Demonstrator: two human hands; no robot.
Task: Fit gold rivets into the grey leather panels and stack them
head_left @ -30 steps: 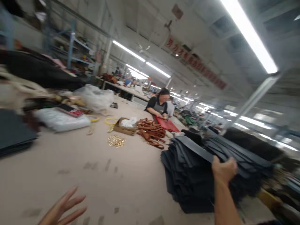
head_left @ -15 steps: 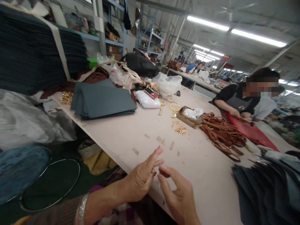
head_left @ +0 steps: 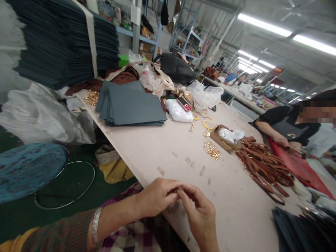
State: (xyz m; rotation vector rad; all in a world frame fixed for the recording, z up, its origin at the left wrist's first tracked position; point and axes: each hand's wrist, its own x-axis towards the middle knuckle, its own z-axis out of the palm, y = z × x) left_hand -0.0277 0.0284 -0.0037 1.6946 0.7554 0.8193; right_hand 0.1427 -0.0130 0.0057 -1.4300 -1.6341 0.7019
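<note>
My left hand (head_left: 154,197) and my right hand (head_left: 202,211) meet over the near edge of the table (head_left: 231,210), fingertips touching. The left fingers are bent and pressed together against the thumb. My right thumb and forefinger pinch at the same spot. A tiny shiny glint shows between the tips, but the fingers hide what it is. Farther up the table lies a loose pile of small gold-coloured metal pieces (head_left: 212,150), nearest to my right hand. Short strips of tape residue (head_left: 190,161) mark the surface in front of my hands.
Dark panels (head_left: 136,105) are stacked at the left, another stack (head_left: 296,231) at the lower right. Brown straps (head_left: 262,164) lie beside a cardboard box (head_left: 225,140). A phone (head_left: 185,104) rests on a white bag (head_left: 177,111). Across the table a person (head_left: 286,122) handles red material (head_left: 301,168).
My hands have come together: the left fingers, stretched out before, are now bent in, and the right fingertips touch them. The view has swung to the left.
</note>
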